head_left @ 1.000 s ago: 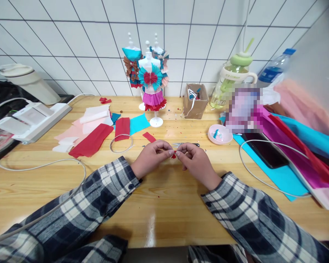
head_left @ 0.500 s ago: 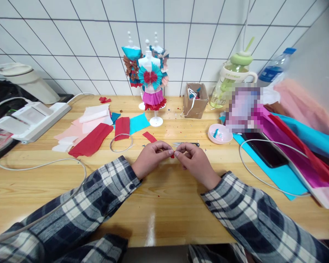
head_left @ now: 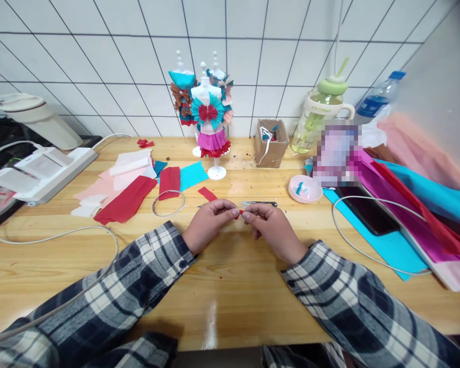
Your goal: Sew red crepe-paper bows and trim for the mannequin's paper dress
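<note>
Between the fingertips of both hands is a small piece of red crepe paper (head_left: 240,213), mostly covered by the fingers. My left hand (head_left: 210,222) pinches its left side, thumb against forefinger. From the other side, my right hand (head_left: 274,227) pinches it in the same way. Small thread snips (head_left: 266,204) lie on the table just beyond the right fingers. A short red strip (head_left: 207,193) rests beyond the left hand. Farther back stands a white mini dress form (head_left: 206,94) wearing a turquoise pleated top with a red bow, a magenta skirt and a red ruffle.
More dressed forms (head_left: 182,79) stand behind. Red paper (head_left: 126,199) and pale pink sheets lie left, near a power strip (head_left: 57,174). A cardboard box (head_left: 272,148), pink bowl (head_left: 305,193), green-lidded bottle (head_left: 322,112), phone (head_left: 368,209) and coloured paper are on the right.
The camera view has shifted slightly, so the background sits a little lower. Both hands keep pinching the red paper, which shows slightly more between the fingertips.
</note>
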`<state>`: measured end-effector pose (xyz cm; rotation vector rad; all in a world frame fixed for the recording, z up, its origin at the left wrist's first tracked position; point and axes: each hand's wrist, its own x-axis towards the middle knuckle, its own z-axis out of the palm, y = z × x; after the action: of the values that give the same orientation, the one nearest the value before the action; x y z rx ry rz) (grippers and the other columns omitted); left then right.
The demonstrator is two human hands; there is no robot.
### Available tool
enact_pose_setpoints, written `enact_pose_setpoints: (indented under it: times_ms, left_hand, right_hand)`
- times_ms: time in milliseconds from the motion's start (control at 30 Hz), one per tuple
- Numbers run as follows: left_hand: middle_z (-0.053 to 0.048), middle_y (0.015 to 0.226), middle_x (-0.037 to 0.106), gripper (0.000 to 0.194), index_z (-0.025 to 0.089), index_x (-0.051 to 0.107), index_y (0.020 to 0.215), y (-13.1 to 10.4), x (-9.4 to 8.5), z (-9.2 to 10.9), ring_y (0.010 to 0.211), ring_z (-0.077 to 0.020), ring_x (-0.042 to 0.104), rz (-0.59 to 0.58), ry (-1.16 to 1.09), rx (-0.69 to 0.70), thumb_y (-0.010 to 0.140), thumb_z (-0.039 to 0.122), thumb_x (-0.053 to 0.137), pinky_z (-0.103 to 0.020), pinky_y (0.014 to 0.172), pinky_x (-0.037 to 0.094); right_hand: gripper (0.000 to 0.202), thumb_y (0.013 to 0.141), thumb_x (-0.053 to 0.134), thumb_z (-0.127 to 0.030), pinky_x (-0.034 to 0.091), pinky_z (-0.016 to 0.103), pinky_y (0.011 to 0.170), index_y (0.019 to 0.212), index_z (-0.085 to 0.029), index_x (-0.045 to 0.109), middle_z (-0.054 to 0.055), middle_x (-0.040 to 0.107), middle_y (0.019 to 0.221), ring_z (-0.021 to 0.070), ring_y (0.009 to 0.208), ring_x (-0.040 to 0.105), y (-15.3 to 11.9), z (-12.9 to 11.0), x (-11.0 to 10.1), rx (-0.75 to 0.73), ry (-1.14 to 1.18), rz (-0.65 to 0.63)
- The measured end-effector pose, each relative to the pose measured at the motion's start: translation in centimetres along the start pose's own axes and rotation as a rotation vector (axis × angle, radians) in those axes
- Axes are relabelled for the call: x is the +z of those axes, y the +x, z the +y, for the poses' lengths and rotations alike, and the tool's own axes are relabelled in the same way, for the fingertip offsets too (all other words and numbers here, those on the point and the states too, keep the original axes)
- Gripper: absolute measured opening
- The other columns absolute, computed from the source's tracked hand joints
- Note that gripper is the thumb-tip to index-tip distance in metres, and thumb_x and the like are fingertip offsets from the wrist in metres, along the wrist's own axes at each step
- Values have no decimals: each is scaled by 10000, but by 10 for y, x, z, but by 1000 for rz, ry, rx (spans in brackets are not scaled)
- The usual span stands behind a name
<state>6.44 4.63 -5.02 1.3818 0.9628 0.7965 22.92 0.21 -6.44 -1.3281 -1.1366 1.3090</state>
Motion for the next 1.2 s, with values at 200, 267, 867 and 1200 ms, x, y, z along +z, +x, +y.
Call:
enact_pose_setpoints:
  times_ms: [200,267,867,1200]
  left_hand:
    - [-35,875,684,303,157,657,925,1,-3,1,821,-170,604,-1,49,9,786,424,628,-287,779,462]
    - [-45,904,687,320,155,663,952,1,-4,2,835,-174,606,-45,88,19,784,426,630,-287,774,462]
    - [-21,776,671,120,183,653,732,-2,-3,5,769,-163,597,-57,633,318,786,280,609,-305,777,441]
    - [-28,773,662,137,183,652,729,-1,-4,5,779,-179,593,-82,609,297,784,302,611,-317,782,441]
  right_hand:
    - [281,738,673,-431,413,214,401,848,-172,668,-14,610,658,70,434,472,0,-1,-1,-40,-33,79]
    - [278,737,673,-425,409,214,403,847,-171,673,-13,606,636,73,432,469,-1,-3,-2,-59,-65,104]
    - [227,747,622,-388,385,226,482,820,-176,659,-19,581,643,92,517,447,0,-8,-8,-89,-235,65]
    - [236,733,656,-399,385,228,499,813,-179,686,5,631,718,95,550,465,2,-8,-15,-105,-270,-47]
